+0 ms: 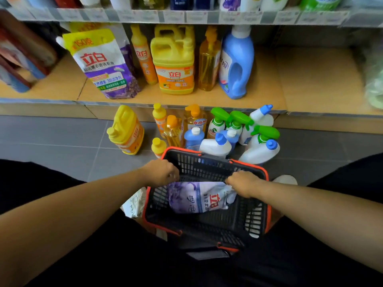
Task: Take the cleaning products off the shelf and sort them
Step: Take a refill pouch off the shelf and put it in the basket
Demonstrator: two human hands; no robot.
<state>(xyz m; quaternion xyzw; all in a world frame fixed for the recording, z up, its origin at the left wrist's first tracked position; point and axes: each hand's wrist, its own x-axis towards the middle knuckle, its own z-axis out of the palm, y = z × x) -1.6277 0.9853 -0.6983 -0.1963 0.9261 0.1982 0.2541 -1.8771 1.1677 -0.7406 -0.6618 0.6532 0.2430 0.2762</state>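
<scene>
A purple and white detergent pouch lies inside a black shopping basket with an orange rim in front of me. My left hand grips the pouch's left top corner and my right hand grips its right end. On the low shelf stand a purple refill pouch, a yellow jug, an orange squeeze bottle, an amber pump bottle and a blue bottle.
On the grey tiled floor beyond the basket stand grouped products: a yellow jug, several yellow and amber bottles, green spray bottles and white bottles with blue caps. A white bag lies left of the basket.
</scene>
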